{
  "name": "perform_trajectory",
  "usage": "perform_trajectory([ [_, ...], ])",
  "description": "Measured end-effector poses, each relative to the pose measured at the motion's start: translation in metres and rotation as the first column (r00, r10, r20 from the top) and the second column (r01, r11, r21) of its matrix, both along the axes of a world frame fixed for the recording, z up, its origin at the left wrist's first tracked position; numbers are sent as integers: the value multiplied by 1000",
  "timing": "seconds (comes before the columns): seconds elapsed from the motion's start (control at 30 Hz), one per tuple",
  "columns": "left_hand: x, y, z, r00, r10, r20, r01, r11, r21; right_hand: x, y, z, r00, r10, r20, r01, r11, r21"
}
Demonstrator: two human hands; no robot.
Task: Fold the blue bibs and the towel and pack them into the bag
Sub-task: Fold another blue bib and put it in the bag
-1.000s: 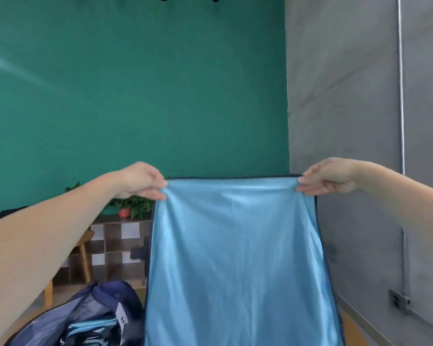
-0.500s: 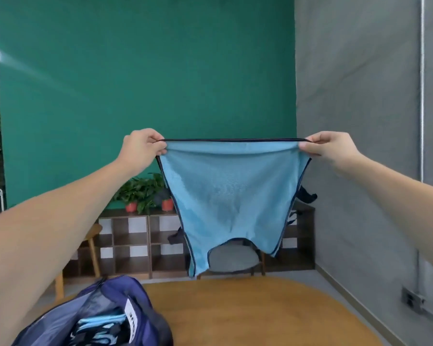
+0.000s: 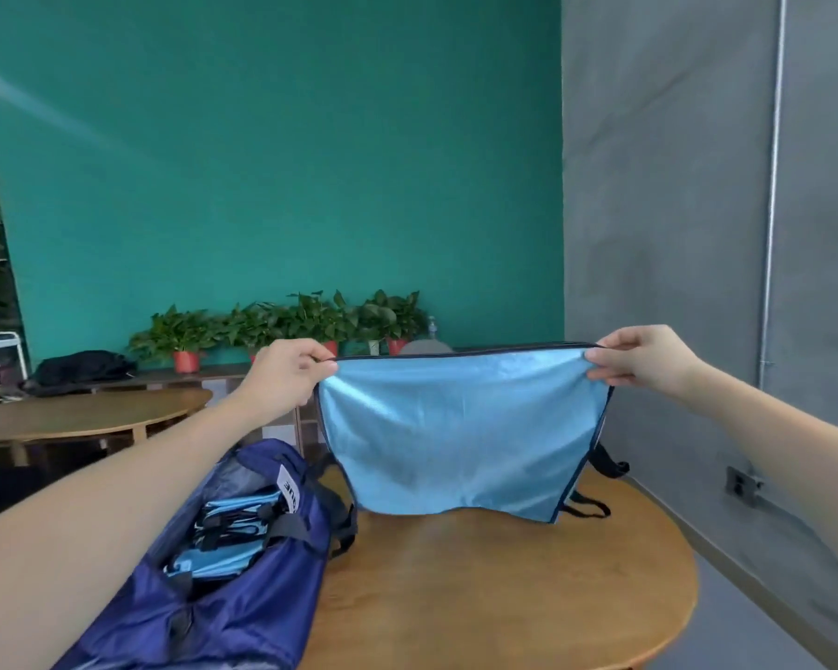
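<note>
A light blue bib (image 3: 460, 437) hangs stretched in the air between two hands, above the far half of the round wooden tabletop (image 3: 504, 597). The left hand (image 3: 286, 374) grips one upper corner with its fingers (image 3: 310, 367) curled round the dark-piped top hem, and the right hand (image 3: 644, 360) pinches the opposite corner, fingers (image 3: 601, 374) closed on the cloth. Held this way the top hem runs taut and level, so the fabric drops flat and the creases fall out, which looks like the reason for the hold: a squared-up sheet is easier to lay down and fold. The lower edge, with its scooped cut-out, hangs just above or barely at the tabletop (I cannot tell whether it touches).

The dark blue bag (image 3: 204, 597) lies at the near left edge of the tabletop, its mouth unzipped and turned up toward the person, likely so folded pieces can go straight in. Folded blue bibs (image 3: 223, 539) already sit inside it, crossed by black straps. So the packing seems partly done, with this bib not yet folded. I cannot make out a towel anywhere. Black straps (image 3: 586, 502) show past the bib's right lower corner at the far edge; what they belong to is hidden
</note>
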State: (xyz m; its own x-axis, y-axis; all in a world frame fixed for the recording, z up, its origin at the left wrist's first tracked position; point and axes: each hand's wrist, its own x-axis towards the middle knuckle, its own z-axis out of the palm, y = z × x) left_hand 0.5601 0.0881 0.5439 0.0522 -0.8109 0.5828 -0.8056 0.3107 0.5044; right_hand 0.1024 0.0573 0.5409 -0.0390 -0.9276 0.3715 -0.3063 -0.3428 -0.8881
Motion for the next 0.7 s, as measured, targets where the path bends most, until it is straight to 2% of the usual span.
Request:
perform_trajectory([
  [0.17,-9,-19,-42,1000,2,8,-3,991,131,3,-23,-57,992,-70,-103,80,993,92],
  [0.37,-17,-70,-143,997,15,78,-36,959,282,9,-72,-155,941,-137,-310,202,961,189],
  [0.47,-11,-99,-200,991,-19,131,-31,928,372,10,-98,-208,909,-115,-401,232,938,257],
  [0.6,-6,-129,-249,973,-44,225,-80,855,512,5,-129,-257,892,-59,-447,228,914,335],
  [0.7,-11,-150,-263,957,-47,285,-108,856,505,5,-143,-274,894,-45,-446,221,910,350],
])
